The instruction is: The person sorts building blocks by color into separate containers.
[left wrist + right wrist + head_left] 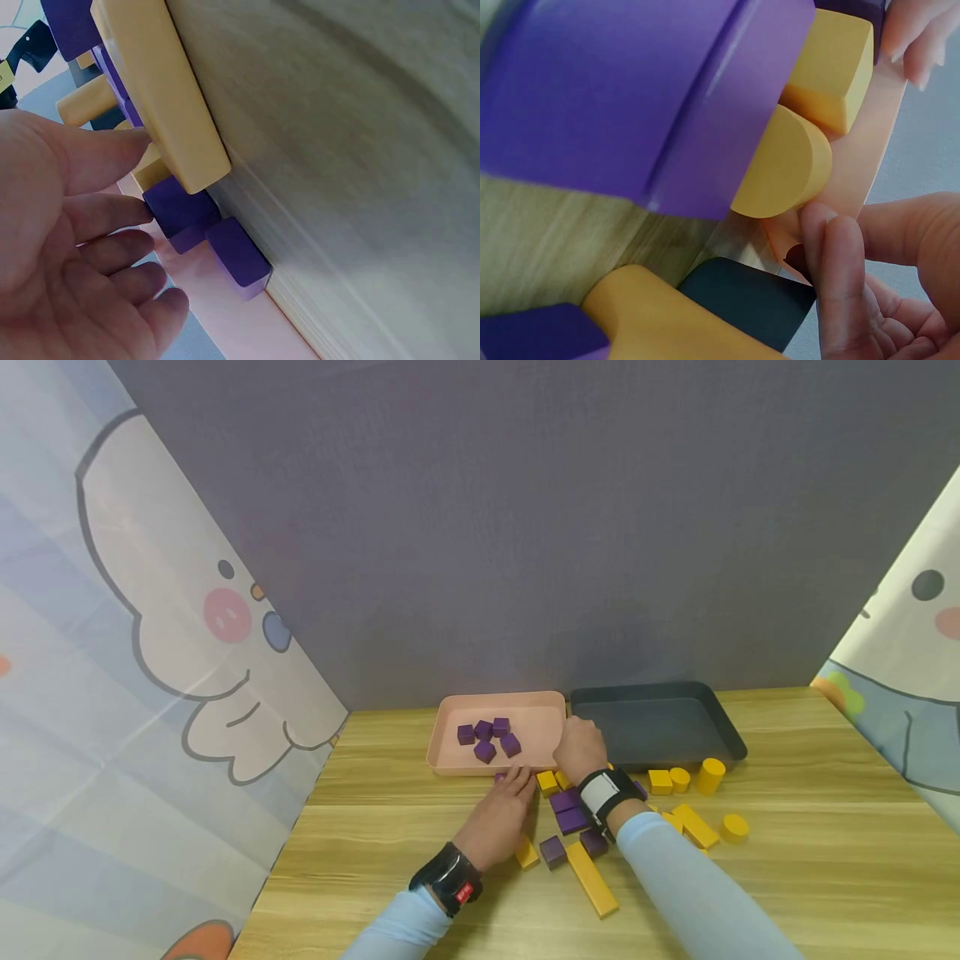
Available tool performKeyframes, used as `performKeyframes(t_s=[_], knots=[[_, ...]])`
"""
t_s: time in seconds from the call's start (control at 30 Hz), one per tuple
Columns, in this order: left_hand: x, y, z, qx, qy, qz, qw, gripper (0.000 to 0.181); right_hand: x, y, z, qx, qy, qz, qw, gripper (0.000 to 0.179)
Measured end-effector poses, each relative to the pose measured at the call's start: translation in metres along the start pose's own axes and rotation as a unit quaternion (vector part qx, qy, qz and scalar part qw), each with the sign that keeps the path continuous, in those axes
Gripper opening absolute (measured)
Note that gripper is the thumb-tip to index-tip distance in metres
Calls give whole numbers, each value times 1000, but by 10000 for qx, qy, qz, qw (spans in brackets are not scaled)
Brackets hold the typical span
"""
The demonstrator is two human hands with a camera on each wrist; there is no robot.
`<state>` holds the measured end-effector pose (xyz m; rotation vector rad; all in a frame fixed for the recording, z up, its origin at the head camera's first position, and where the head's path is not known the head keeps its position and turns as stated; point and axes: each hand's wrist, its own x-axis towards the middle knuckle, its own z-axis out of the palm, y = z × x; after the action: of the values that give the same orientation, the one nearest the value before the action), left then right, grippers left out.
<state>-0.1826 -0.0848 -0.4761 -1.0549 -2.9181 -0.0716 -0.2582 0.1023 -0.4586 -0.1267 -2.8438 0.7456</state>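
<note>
In the head view my left hand (497,820) reaches over the blocks before the pink tray (551,727). Its fingers lie loosely extended by two purple cubes (180,210), seen in the left wrist view; whether they touch is unclear. Close to that thumb is a long yellow block (165,97). My right hand (581,750) is at the pink tray's right front corner, beside the dark tray (731,747). The right wrist view shows its fingers (844,277) bent near the thumb, with a small dark patch beside them; anything pinched there is hidden.
Several purple cubes (484,752) lie inside the pink tray. Purple slabs (572,821) and a long yellow bar (592,881) lie between my arms. Yellow cylinders (710,777) and a yellow plank (695,827) are to the right. A grey panel (525,527) stands behind the trays.
</note>
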Motion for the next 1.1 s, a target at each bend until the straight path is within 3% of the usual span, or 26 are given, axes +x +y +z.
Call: performKeyframes(t_s=[0.2,0.43,0.7,1.1], knots=[[-2,1,1,-239,109,16,9997,56,-1,0,-1,-1,-75,35,10000,24],[5,-3,-1,-212,582,225,9978,35,0,-1,-4,2,-99,154,9998,25],[7,-5,-4,-752,712,-256,9943,11,0,-2,-3,-29,-224,230,9995,26],[9,-14,-10,-1015,663,-189,9924,21,1,-4,-3,10,-318,276,9991,27]])
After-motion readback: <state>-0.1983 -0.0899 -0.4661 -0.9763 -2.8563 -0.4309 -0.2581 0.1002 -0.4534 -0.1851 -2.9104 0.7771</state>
